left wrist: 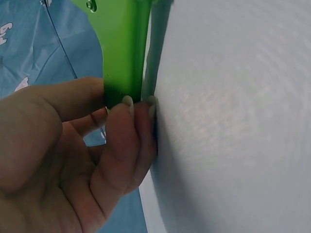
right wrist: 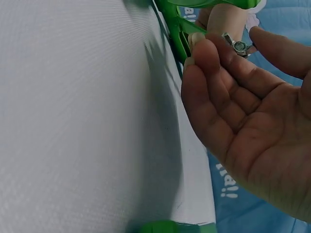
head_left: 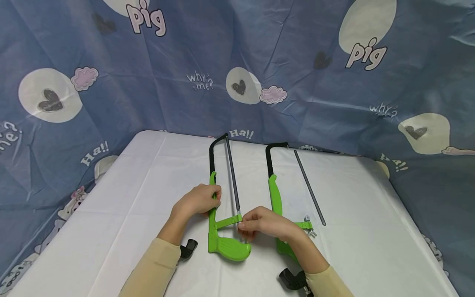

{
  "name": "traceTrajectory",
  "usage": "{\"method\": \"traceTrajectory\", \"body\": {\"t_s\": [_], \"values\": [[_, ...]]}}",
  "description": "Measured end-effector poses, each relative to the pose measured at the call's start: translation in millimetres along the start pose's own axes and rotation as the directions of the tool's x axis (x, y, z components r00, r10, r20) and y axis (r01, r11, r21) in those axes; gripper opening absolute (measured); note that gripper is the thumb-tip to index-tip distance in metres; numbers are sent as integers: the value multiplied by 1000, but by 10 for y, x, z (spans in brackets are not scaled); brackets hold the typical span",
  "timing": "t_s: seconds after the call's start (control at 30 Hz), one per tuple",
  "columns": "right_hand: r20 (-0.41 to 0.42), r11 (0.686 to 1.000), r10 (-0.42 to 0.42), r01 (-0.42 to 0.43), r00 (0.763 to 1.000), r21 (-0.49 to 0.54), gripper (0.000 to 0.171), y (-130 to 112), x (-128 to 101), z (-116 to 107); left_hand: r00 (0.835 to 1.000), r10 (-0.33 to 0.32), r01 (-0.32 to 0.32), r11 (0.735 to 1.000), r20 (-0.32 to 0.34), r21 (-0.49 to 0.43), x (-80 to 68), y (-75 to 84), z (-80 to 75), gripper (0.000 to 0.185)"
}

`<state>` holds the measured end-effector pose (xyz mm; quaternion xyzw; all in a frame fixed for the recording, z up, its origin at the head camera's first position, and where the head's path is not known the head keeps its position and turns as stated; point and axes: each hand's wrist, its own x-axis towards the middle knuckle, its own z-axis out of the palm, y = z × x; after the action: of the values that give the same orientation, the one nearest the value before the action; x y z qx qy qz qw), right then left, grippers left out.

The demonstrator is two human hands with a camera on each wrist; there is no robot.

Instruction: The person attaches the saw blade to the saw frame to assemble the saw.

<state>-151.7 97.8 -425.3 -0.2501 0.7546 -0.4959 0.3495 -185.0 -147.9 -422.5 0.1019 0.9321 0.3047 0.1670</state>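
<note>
Step in hand looks like fixing the blade: left hand (head_left: 198,201) grips the bright green plastic hacksaw frame (head_left: 219,237) w/ fingers curled on its spine, frame lying flat near table centre. Right hand (head_left: 261,225) pinches the small metal wing nut (right wrist: 238,46) at the grey blade's (head_left: 232,177) near end, 3 o'clock of the handle. Next move prob. calls for small finger twists, frame kept steady. Second green saw frame (head_left: 275,194) & loose grey blade (head_left: 309,187) lie at 2 o'clock on the white tablecloth (head_left: 130,198).
</note>
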Motion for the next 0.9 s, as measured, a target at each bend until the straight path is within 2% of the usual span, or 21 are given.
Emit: {"method": "traceTrajectory", "body": {"t_s": [0.23, 0.5, 0.6, 0.77, 0.9], "values": [[80, 989, -17, 5, 997, 150, 37, 15, -8, -42, 1000, 2, -2, 1000, 6, -1, 8, -29, 6, 8], [130, 980, -40, 14, 991, 199, 34, 76, 7, -63, 1000, 15, -15, 1000, 11, -4, 9, -28, -3, 7], [116, 983, -41, 19, 992, 184, 31, 89, 19, -50, 1000, 19, -19, 1000, 13, -4, 11, -28, -1, 7], [35, 996, -33, 30, 999, 86, 21, 105, 43, -6, 1000, 26, -26, 1000, 6, -5, 10, -25, -2, 8], [-3, 997, -63, 63, 998, 45, 18, 107, 62, 32, 1000, 24, -24, 1000, 4, -3, 10, -30, -3, 9]]}}
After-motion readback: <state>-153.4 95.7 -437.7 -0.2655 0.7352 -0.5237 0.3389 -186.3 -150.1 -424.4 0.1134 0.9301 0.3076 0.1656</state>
